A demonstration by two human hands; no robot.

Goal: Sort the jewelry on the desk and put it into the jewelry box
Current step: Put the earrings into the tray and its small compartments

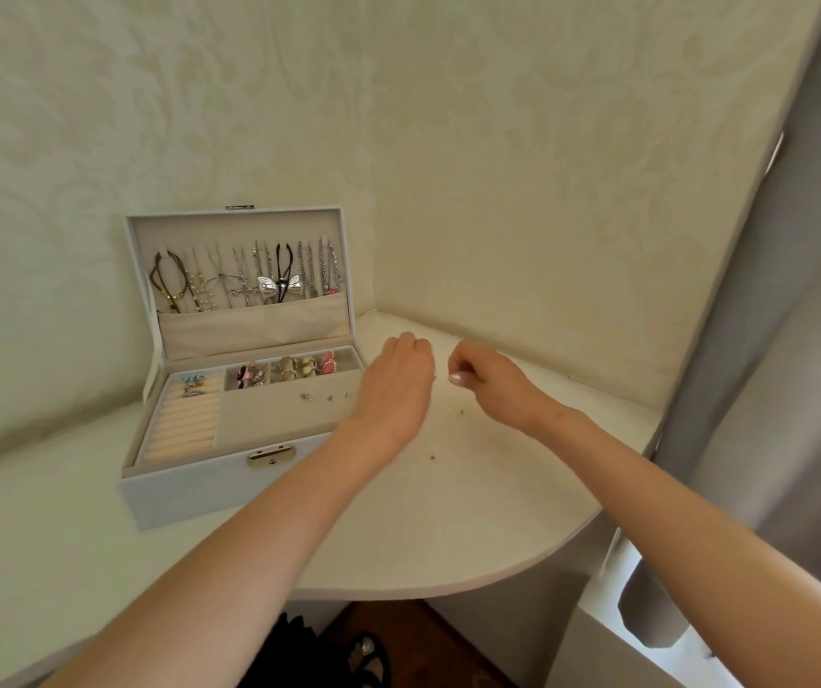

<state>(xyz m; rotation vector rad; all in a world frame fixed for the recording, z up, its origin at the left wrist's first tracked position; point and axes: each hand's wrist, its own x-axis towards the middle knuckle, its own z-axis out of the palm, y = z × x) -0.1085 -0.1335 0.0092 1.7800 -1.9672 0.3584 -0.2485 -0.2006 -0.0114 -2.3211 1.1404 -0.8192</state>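
1 jewelry box [190, 484] | 2 specks [432, 458], desk [448, 528] | left hand [393, 389] grip unclear | right hand [492, 384] pinches stud [449, 380]

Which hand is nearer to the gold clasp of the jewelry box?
Left. The left hand is at the right end of the jewelry box, beyond the gold clasp; the right hand is farther right, over the desk.

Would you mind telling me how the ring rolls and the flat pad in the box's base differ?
The ring rolls are ridged and peach; the flat pad is smooth and greyer. The ring rolls hold rings at their far end only; the flat pad bears a few tiny studs near its far edge. Both sit inside the open box.
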